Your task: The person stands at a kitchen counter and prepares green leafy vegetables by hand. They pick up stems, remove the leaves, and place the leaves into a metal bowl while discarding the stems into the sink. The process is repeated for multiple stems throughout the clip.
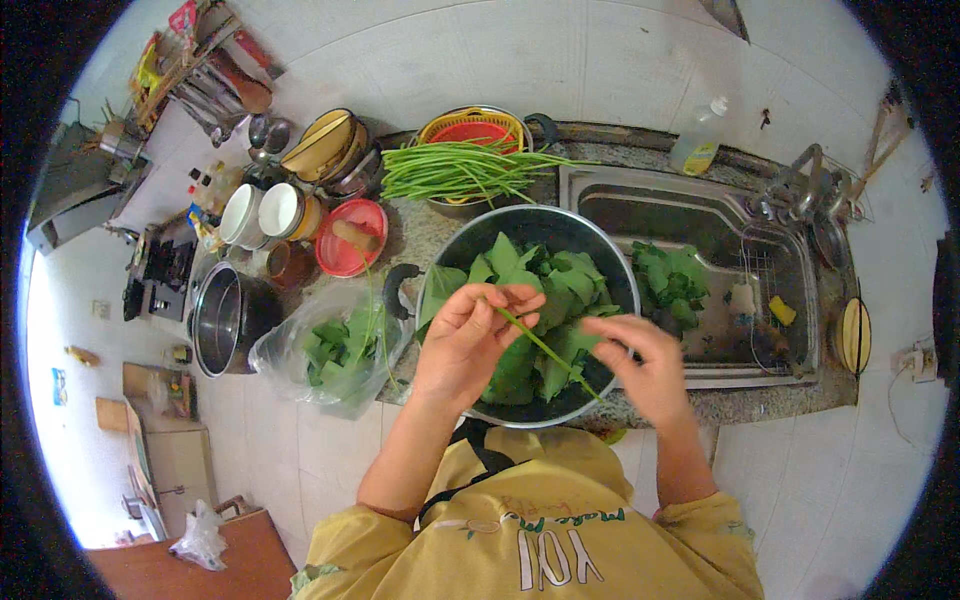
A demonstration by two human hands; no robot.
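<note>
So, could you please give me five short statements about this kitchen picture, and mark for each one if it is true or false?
1. The left hand holds a thin green stem. True.
2. A bottle stands behind the sink. True.
3. The bundle of long green stalks lies in the sink. False: it lies left of the sink, by a yellow basket.
4. The large metal pot below the hands contains green leaves. True.
5. The clear plastic bag is filled with white bowls. False: leaves are in it.
</note>
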